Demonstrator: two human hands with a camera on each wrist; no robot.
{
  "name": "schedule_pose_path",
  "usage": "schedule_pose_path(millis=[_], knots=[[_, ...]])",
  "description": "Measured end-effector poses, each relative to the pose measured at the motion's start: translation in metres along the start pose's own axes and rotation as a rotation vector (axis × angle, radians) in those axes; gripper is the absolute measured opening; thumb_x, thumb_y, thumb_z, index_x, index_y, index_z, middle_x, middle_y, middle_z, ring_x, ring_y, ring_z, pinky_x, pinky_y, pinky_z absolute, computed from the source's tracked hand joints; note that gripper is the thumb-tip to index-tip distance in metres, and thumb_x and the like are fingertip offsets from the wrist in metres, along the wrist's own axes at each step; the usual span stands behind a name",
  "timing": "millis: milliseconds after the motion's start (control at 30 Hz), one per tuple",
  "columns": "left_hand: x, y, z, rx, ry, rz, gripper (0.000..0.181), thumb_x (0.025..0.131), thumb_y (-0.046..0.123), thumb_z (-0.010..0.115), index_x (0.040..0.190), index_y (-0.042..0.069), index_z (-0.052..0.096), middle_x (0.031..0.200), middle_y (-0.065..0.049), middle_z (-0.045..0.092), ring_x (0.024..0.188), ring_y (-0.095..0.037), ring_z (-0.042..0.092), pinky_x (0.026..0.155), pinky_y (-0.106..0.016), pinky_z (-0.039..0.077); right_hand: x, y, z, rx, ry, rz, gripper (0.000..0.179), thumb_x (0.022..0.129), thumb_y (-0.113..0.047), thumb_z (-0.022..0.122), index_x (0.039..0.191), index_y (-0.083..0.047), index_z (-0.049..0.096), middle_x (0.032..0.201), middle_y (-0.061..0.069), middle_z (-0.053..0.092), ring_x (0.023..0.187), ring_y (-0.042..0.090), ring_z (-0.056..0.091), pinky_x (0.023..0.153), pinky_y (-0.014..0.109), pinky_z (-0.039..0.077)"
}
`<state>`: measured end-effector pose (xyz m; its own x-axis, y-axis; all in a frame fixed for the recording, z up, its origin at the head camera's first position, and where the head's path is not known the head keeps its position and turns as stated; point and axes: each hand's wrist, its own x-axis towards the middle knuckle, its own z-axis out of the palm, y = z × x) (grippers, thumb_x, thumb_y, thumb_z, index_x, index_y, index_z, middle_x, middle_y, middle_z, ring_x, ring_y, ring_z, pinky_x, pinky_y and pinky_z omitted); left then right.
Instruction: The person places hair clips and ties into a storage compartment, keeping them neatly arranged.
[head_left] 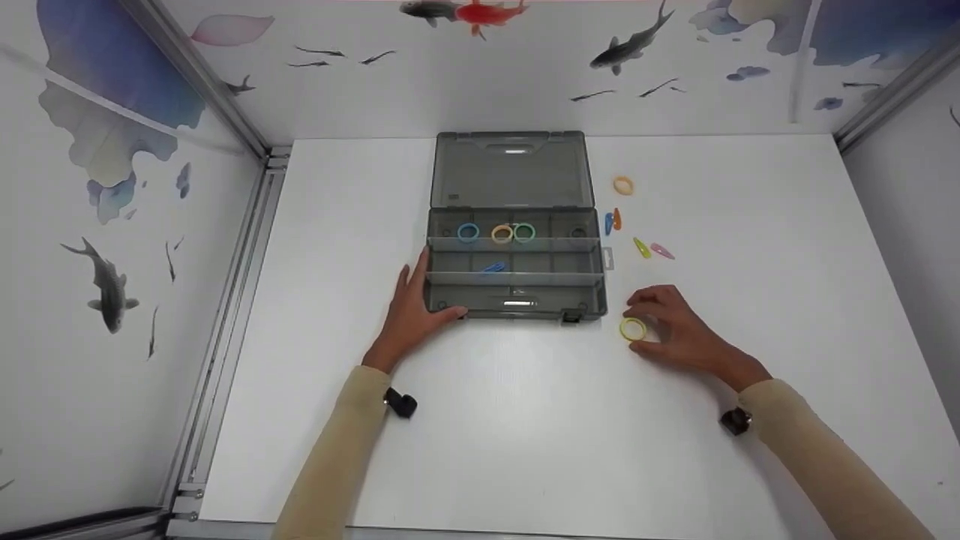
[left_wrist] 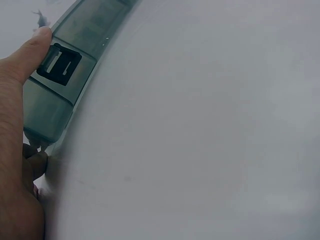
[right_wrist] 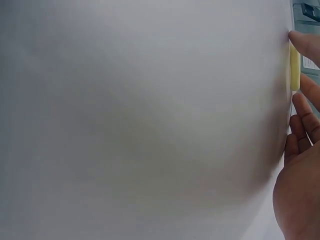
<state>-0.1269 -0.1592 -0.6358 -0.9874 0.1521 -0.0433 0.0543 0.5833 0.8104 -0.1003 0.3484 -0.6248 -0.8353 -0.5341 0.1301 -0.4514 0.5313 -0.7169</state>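
My right hand (head_left: 681,330) pinches a yellow hair tie (head_left: 622,331) between thumb and fingers, right of the box's front corner. In the right wrist view the yellow hair tie (right_wrist: 295,70) appears edge-on, low over the table. My left hand (head_left: 409,319) holds the left front corner of a grey translucent compartment box (head_left: 480,301), thumb along the front and fingers at the left side. Its lid (head_left: 514,176) lies open toward the back. Blue (head_left: 460,233), orange (head_left: 493,234) and green (head_left: 533,234) hair ties sit in the back row. A blue hair clip (head_left: 493,267) lies in the middle row.
Right of the box lie an orange hair tie (head_left: 632,186), a blue clip (head_left: 608,223), an orange clip (head_left: 617,218), a yellow-green clip (head_left: 641,247) and a pink clip (head_left: 663,251). Printed panels (head_left: 517,82) border the white table (head_left: 525,450) at the back and sides.
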Motion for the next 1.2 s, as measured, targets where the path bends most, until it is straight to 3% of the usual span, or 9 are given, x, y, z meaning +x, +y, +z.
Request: schedule_pose_path(millis=[400,633,900,1200], knots=[[0.000,0.000,-0.001,-0.003,0.001,0.005,0.127,0.087,0.068,0.087,0.179,0.036,0.007,0.182,-0.018,0.021,0.169,-0.045,0.006,0.126,-0.076,0.025,0.001,0.001,-0.005,0.019,0.006,-0.017,0.038,0.088,-0.007,0.094,0.123,-0.009,0.079,0.144,0.016,0.058,0.138,0.034,0.043,0.117,0.013,0.025],[-0.001,0.002,0.000,-0.004,0.001,-0.023,0.127,0.087,0.063,0.089,0.179,0.036,0.007,0.182,-0.021,0.018,0.168,-0.048,0.008,0.124,-0.077,0.026,0.003,0.002,-0.006,0.028,0.018,-0.013,0.033,0.086,-0.004,0.094,0.115,-0.010,0.080,0.140,0.015,0.060,0.135,0.029,0.045,0.115,0.015,0.027],[-0.001,0.002,0.000,0.002,-0.004,-0.024,0.126,0.087,0.064,0.088,0.179,0.033,0.007,0.182,-0.019,0.019,0.169,-0.047,0.007,0.125,-0.077,0.024,0.011,-0.002,-0.011,0.068,0.068,-0.015,0.040,0.083,-0.001,0.096,0.118,-0.004,0.079,0.136,0.018,0.065,0.131,0.031,0.051,0.112,0.013,0.032],[0.000,0.001,0.000,0.006,0.002,0.002,0.125,0.088,0.063,0.088,0.179,0.033,0.009,0.182,-0.020,0.021,0.168,-0.048,0.009,0.125,-0.076,0.026,0.018,-0.008,-0.018,0.014,0.094,0.034,0.041,0.084,-0.003,0.096,0.120,-0.004,0.078,0.136,0.016,0.065,0.132,0.027,0.052,0.113,0.010,0.031]])
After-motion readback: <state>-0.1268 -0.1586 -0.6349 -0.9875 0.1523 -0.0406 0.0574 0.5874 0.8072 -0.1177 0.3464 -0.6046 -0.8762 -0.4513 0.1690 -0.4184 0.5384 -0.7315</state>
